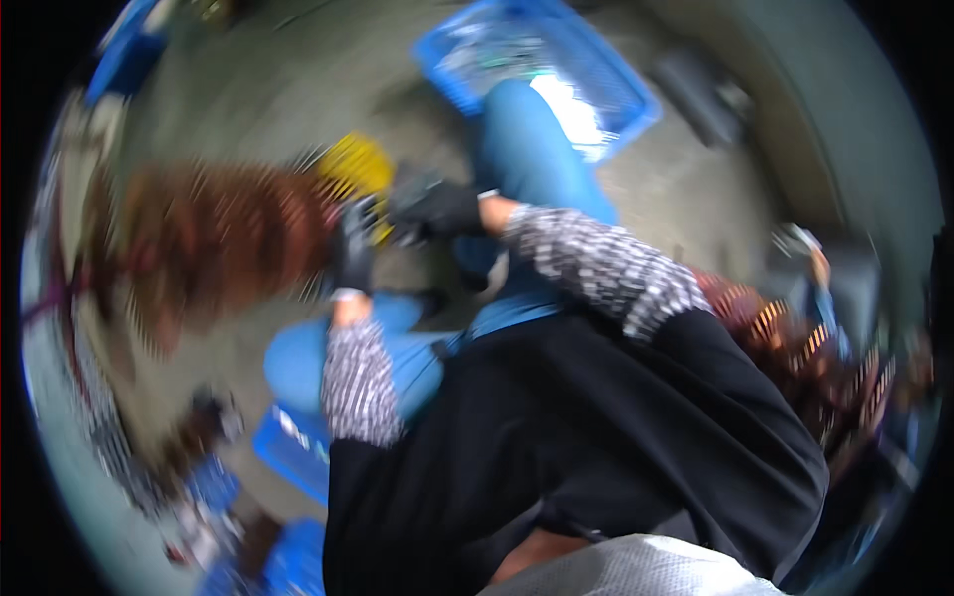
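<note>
Grey floor (pixel 229 89) spreads beneath a blurred, reddish-brown, ridged stack (pixel 229 238) at the left, a bright yellow piece (pixel 360 161) at its right end; beside that piece, close together, are the dark-gloved right hand (pixel 437 210) and left hand (pixel 352 250), too blurred to tell whether grasping, clenched or released
</note>
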